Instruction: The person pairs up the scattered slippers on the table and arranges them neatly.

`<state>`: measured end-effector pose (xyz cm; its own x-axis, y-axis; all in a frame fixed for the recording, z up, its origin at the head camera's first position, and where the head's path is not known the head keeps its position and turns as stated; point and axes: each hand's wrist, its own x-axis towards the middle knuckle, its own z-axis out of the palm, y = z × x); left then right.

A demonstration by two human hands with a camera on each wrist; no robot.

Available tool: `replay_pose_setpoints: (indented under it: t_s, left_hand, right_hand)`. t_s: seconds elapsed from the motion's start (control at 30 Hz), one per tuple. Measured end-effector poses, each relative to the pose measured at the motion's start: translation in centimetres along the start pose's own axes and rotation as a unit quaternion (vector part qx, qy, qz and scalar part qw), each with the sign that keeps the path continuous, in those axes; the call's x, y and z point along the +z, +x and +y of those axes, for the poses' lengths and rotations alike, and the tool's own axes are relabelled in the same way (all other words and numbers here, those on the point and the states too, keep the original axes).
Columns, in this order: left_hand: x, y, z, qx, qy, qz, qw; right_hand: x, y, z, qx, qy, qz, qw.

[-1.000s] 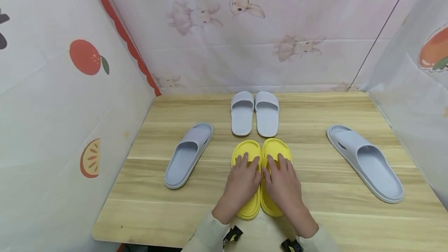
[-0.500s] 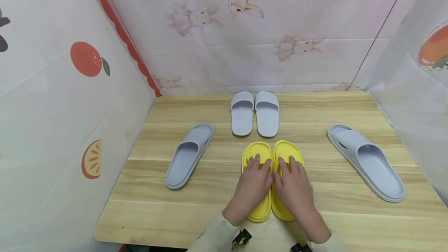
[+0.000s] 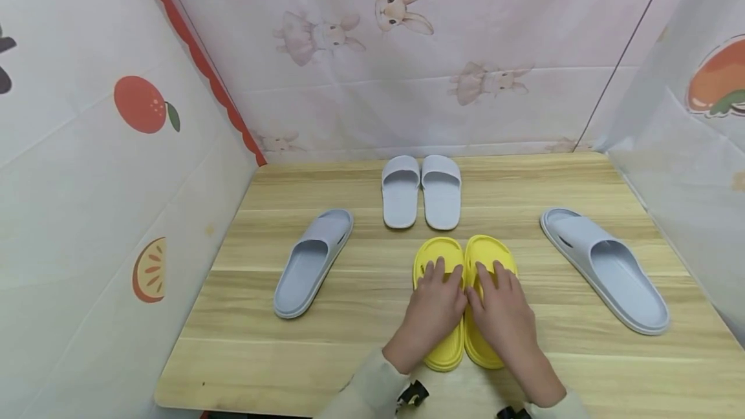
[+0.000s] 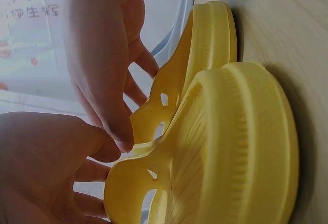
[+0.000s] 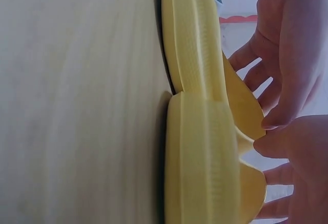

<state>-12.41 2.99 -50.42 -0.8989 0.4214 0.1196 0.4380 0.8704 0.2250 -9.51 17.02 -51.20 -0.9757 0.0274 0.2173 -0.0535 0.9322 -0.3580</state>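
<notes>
A pair of yellow slippers lies side by side at the front of the wooden table, toes away from me: the left yellow slipper (image 3: pixel 445 349) and the right yellow slipper (image 3: pixel 486 349). My left hand (image 3: pixel 432 310) rests over the strap of the left one, fingers extended and spread. Over the other strap lies my right hand (image 3: pixel 505 317) in the same way. Both thumbs meet near the inner edges of the straps, as the left wrist view shows. From low behind, the right wrist view shows the heel (image 5: pixel 205 157) of the right slipper on the tabletop.
Two pale slippers (image 3: pixel 400 205) stand together near the back wall. One grey slipper (image 3: pixel 305 270) lies angled at the left, and another grey slipper (image 3: pixel 623 277) at the right. Printed sheets wall in the wooden table (image 3: pixel 262 354) on its back, left and right.
Both hands have slid the yellow slippers to the right along the table, from below the back pair to right of it. The other slippers stay in place; the head view shifts slightly.
</notes>
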Motion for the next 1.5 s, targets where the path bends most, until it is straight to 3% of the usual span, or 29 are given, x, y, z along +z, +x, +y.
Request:
replay_pose_setpoints:
  t_s: [0.5,0.77,1.13,1.5]
  left_hand:
    - [0.6,1.4,1.6,0.039,0.046,0.027,0.9978]
    - [1.2,2.5,3.0,0.035,0.025,0.011,0.999]
    - [2.0,3.9,3.9,0.049,0.084,0.021,0.9951]
    - [2.0,4.9,4.5,0.026,0.047,-0.005,0.9986]
  right_hand:
    - [-1.1,0.2,2.2,0.024,0.011,-0.029,0.9992]
    - [-1.7,0.2,3.5,0.014,0.011,-0.022,0.9996]
    - [-2.0,1.3,5.0,0.028,0.047,-0.051,0.9972]
    - [-2.1,2.3,5.9,0.006,0.06,-0.045,0.9972]
